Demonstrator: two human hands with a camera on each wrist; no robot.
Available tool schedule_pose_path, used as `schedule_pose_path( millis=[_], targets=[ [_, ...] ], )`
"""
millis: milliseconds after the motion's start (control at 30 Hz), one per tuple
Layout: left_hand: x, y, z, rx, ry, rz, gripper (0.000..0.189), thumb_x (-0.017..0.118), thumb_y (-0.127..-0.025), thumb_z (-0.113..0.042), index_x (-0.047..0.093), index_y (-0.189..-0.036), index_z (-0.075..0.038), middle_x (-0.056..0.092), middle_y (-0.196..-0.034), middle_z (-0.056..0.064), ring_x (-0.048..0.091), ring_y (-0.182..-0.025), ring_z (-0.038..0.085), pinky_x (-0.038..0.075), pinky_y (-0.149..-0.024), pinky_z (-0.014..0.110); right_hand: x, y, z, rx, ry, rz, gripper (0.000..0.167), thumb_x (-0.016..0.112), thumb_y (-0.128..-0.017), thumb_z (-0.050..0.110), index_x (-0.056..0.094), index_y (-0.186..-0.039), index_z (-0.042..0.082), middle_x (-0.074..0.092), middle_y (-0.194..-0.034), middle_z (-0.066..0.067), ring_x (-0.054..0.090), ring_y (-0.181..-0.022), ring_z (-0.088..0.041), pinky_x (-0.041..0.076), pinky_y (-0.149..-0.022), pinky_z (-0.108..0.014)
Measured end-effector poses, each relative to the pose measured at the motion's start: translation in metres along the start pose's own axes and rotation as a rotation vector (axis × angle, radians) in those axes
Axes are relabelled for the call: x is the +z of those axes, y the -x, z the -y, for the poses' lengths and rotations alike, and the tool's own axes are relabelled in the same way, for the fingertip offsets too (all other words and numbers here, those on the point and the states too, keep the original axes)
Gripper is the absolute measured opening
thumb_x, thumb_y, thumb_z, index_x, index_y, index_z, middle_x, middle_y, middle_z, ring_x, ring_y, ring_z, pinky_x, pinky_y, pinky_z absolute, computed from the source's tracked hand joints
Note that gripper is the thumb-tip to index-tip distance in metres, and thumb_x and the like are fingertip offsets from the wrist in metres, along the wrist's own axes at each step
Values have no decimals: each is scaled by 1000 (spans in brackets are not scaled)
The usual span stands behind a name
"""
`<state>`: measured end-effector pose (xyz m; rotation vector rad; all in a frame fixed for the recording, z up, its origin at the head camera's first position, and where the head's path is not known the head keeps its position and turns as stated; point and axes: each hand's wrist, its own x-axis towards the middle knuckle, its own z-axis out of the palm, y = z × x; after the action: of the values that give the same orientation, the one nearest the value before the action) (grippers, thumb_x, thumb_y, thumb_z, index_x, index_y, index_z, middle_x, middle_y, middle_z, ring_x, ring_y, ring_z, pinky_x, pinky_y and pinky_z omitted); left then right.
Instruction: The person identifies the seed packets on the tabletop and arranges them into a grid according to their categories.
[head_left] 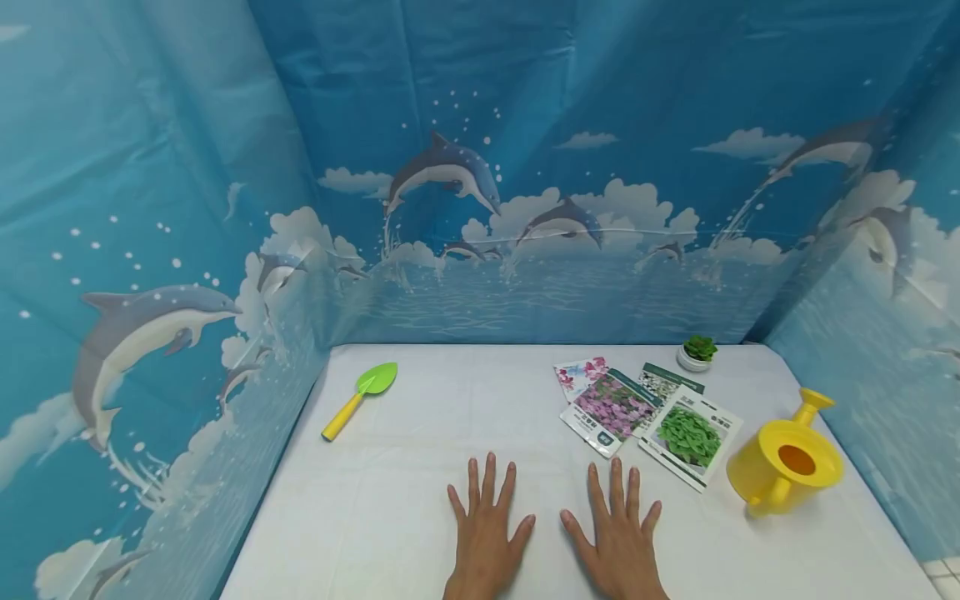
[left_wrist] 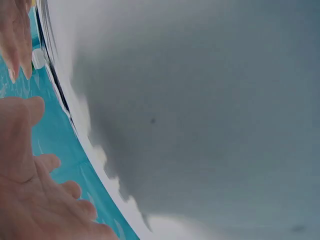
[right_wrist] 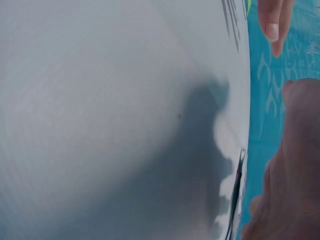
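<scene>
Both hands are palm down over the white table, with fingers spread and nothing held. The left hand (head_left: 486,533) is left of the right hand (head_left: 618,537), and a gap separates them. Nearest the right hand's fingertips lie several overlapping seed packets: one with pink flowers (head_left: 611,408), one with green leaves (head_left: 690,435), and others partly covered beneath. A yellow watering can (head_left: 757,467) stands to their right. Farther off to the left lies a small trowel (head_left: 360,400) with a green blade and yellow handle. In the wrist views the hands' shadows fall on the white cloth.
A small potted succulent (head_left: 696,353) in a white pot stands at the table's back right. The white table (head_left: 420,483) is bordered at the back and sides by a blue dolphin-print curtain (head_left: 480,300).
</scene>
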<state>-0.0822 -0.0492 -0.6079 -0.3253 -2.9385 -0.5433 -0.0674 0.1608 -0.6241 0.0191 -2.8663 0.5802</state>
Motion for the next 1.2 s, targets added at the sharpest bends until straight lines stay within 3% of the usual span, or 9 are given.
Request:
schedule_pose_path(
  millis=[200, 400, 600, 800, 1067, 1200],
  targets=[
    [4, -17, -2, 67, -11, -9, 79, 73, -100, -52, 45, -167, -20, 28, -177, 15, 22, -163, 47, 29, -117, 83, -2, -1, -2, 43, 5, 57, 90, 64, -102, 61, 40, -165, 2, 16, -175, -32, 9, -160, -60, 11, -110, -95],
    [10, -36, -9, 128, -33, 23, 80, 70, -101, -53, 42, -168, -20, 25, -178, 16, 21, -164, 44, 31, -120, 79, -4, -5, -6, 89, -3, 143, 92, 61, -104, 62, 34, -167, 1, 8, -175, -34, 4, -159, -63, 6, -112, -94],
    [17, -53, -21, 175, 17, 70, 77, 68, -103, -51, 41, -168, -20, 26, -177, 18, 20, -164, 43, 30, -122, 76, -6, -11, -21, 105, 3, 128, 93, 64, -103, 57, 30, -168, 0, 8, -174, -38, 4, -158, -65, 6, -110, -96],
    [23, -72, -32, 230, -79, 88, 78, 63, -105, -57, 36, -171, -26, 24, -178, 14, 20, -165, 38, 32, -125, 70, -7, -18, -36, 124, 4, 126, 94, 68, -102, 54, 30, -168, -1, 8, -172, -40, 1, -158, -64, 4, -110, -96],
    [25, -94, -42, 285, -135, 106, 75, 62, -105, -58, 39, -169, -26, 25, -179, 12, 22, -165, 37, 35, -124, 67, -10, -25, -51, 134, 21, 158, 95, 68, -102, 52, 25, -169, -1, 3, -172, -40, -6, -159, -63, 1, -111, -95],
    [29, -105, -47, 314, -153, 133, 75, 61, -106, -58, 37, -170, -26, 23, -179, 13, 21, -165, 37, 37, -125, 66, -10, -28, -57, 133, 41, 130, 94, 70, -102, 49, 27, -168, -2, 4, -172, -41, -3, -157, -66, 4, -110, -96]
  ],
)
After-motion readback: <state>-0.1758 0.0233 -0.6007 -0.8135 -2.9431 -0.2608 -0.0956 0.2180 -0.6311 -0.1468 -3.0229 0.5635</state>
